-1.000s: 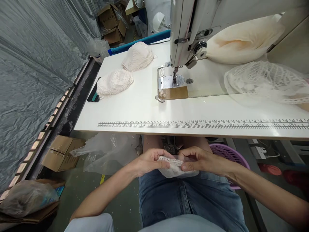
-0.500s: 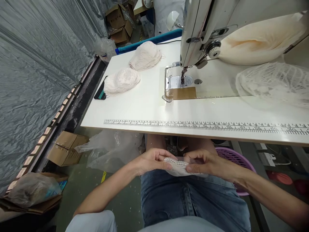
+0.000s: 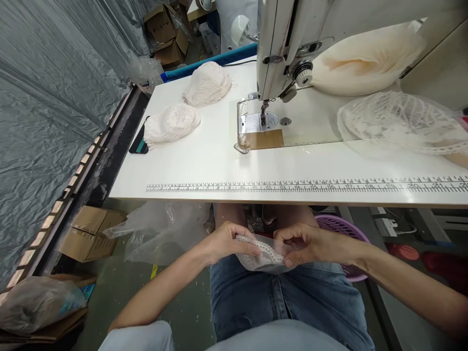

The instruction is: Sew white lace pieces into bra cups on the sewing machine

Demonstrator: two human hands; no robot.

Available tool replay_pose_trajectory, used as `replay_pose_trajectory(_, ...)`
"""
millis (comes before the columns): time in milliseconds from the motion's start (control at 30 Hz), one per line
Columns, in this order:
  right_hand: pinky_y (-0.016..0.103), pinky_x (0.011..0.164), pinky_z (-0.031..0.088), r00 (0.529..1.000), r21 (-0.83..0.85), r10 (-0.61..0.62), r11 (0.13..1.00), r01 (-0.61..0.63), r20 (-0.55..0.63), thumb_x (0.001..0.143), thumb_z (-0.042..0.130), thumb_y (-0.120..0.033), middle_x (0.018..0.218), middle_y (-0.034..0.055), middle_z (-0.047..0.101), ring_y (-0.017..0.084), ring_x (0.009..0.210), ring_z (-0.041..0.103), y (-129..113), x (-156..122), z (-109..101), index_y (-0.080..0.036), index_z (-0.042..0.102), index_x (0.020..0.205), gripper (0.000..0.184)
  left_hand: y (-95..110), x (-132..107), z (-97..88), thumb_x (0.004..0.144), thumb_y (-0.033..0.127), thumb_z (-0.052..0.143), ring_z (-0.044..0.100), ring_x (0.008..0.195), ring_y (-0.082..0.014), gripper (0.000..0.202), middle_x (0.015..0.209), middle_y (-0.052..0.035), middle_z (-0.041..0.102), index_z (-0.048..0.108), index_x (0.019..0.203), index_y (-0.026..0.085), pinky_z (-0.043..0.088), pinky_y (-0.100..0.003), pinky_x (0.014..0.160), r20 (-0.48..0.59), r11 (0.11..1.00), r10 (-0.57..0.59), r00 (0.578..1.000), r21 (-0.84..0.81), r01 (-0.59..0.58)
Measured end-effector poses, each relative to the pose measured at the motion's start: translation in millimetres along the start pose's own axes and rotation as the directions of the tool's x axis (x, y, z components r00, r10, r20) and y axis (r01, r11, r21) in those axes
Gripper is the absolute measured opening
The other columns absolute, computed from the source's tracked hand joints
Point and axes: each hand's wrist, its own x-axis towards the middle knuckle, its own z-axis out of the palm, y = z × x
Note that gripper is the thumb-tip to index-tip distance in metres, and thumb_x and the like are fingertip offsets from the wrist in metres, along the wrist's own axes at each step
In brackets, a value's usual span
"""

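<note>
Above my lap, in front of the table edge, a small sheer white fabric piece with lace trim (image 3: 266, 253) is stretched between my two hands. My left hand (image 3: 234, 242) pinches its left end, thumb on top and fingers curled behind. The right end is gripped the same way by my right hand (image 3: 305, 246). The scalloped lace band runs slantwise across the sheer cloth. On the white table (image 3: 190, 170) beyond lie two stacks of pale lace pieces, a nearer stack (image 3: 171, 124) and a farther stack (image 3: 207, 84). A sewing machine (image 3: 278, 58) stands behind my hands.
More white lace (image 3: 395, 122) and a cream fabric bundle (image 3: 365, 58) lie right of the needle. A printed ruler (image 3: 310, 186) runs along the table's front. A purple basket (image 3: 341, 226) is below at right; a plastic bag (image 3: 168, 229) and carton (image 3: 91, 231) are below at left.
The lace piece is spread wider and its band now slants down to the right. Both hands still grip it. The whole view has turned slightly, shifting the table and machine leftward.
</note>
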Motion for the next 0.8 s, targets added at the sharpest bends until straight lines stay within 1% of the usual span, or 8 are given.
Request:
replay_pose_trajectory(233, 0.025, 0.059, 0.033, 0.996, -0.050, -0.040, 0.998, 0.044, 0.080, 0.072, 0.069, -0.041, 0.071, -0.0007, 0.055, 0.011, 0.064, 0.043, 5.6, -4.2, -3.9, -0.014, 0.065, 0.078, 0.028, -2.9, 1.0, 2.8, 0.041, 0.031, 0.089, 0.059, 0.057, -0.0103, 0.039, 0.063, -0.0022, 0.066, 0.063, 0.060, 0.010, 0.045, -0.021, 0.059, 0.031, 0.981, -0.074, 0.997, -0.180, 0.079)
replay_pose_trajectory(433, 0.025, 0.062, 0.037, 0.990, -0.017, -0.079, 0.997, 0.081, 0.116, 0.077, 0.065, -0.042, 0.074, 0.0017, 0.057, 0.013, 0.068, 0.049, 10.6, -7.9, -4.7, -0.012, 0.067, 0.079, 0.030, 1.4, -0.1, 6.7, 0.042, 0.032, 0.089, 0.059, 0.057, -0.0103, 0.040, 0.063, -0.0022, 0.066, 0.059, 0.057, 0.011, 0.045, -0.021, 0.058, 0.043, 0.978, -0.056, 0.997, -0.199, 0.064)
replay_pose_trajectory(600, 0.026, 0.062, 0.039, 0.983, -0.113, -0.124, 0.984, 0.140, 0.134, 0.084, 0.059, -0.044, 0.074, 0.0029, 0.058, 0.014, 0.068, 0.051, 11.9, -18.7, -7.7, -0.013, 0.067, 0.077, 0.032, 4.6, -4.4, 8.4, 0.044, 0.033, 0.088, 0.060, 0.058, -0.0108, 0.039, 0.062, -0.0020, 0.066, 0.060, 0.059, 0.011, 0.046, -0.022, 0.060, 0.079, 0.978, -0.045, 0.996, -0.200, 0.060)
replay_pose_trajectory(633, 0.026, 0.061, 0.040, 0.987, -0.155, -0.133, 0.977, 0.147, 0.093, 0.087, 0.055, -0.043, 0.073, 0.0029, 0.058, 0.014, 0.067, 0.052, 12.0, -20.7, -6.9, -0.014, 0.067, 0.080, 0.032, 5.8, -5.7, 9.3, 0.045, 0.033, 0.088, 0.060, 0.058, -0.0112, 0.039, 0.062, -0.0022, 0.066, 0.060, 0.059, 0.011, 0.047, -0.022, 0.060, 0.093, 0.978, -0.039, 0.995, -0.202, 0.057)
replay_pose_trajectory(700, 0.027, 0.063, 0.042, 0.973, -0.304, -0.209, 0.937, 0.171, -0.097, 0.092, 0.047, -0.041, 0.076, 0.0038, 0.059, 0.016, 0.070, 0.055, 13.1, -21.9, -2.6, -0.017, 0.066, 0.092, 0.030, 8.8, -8.0, 12.1, 0.045, 0.035, 0.088, 0.061, 0.059, -0.0117, 0.039, 0.062, -0.0024, 0.066, 0.061, 0.060, 0.011, 0.047, -0.023, 0.060, 0.129, 0.978, -0.032, 0.991, -0.202, 0.058)
replay_pose_trajectory(733, 0.027, 0.065, 0.043, 0.935, -0.405, -0.288, 0.895, 0.187, -0.206, 0.093, 0.046, -0.039, 0.081, 0.0048, 0.060, 0.017, 0.073, 0.056, 14.2, -20.8, 0.7, -0.019, 0.063, 0.101, 0.028, 10.5, -8.6, 13.7, 0.045, 0.035, 0.088, 0.061, 0.059, -0.0116, 0.039, 0.062, -0.0024, 0.066, 0.061, 0.060, 0.011, 0.047, -0.022, 0.060, 0.152, 0.978, -0.030, 0.988, -0.202, 0.061)
replay_pose_trajectory(767, 0.028, 0.067, 0.044, 0.875, -0.509, -0.390, 0.836, 0.206, -0.287, 0.093, 0.046, -0.036, 0.087, 0.0060, 0.061, 0.018, 0.077, 0.057, 15.8, -18.6, 4.3, -0.021, 0.060, 0.111, 0.027, 12.1, -8.8, 15.3, 0.045, 0.034, 0.088, 0.060, 0.059, -0.0113, 0.039, 0.062, -0.0022, 0.066, 0.062, 0.061, 0.011, 0.047, -0.022, 0.060, 0.173, 0.977, -0.028, 0.985, -0.203, 0.063)
replay_pose_trajectory(800, 0.028, 0.069, 0.045, 0.809, -0.605, -0.495, 0.762, 0.228, -0.318, 0.093, 0.047, -0.032, 0.094, 0.0072, 0.060, 0.018, 0.082, 0.057, 17.5, -15.6, 8.0, -0.023, 0.055, 0.118, 0.028, 13.5, -8.6, 16.7, 0.045, 0.034, 0.088, 0.060, 0.058, -0.0106, 0.038, 0.062, -0.0017, 0.066, 0.062, 0.062, 0.011, 0.046, -0.022, 0.059, 0.189, 0.977, -0.027, 0.982, -0.205, 0.066)
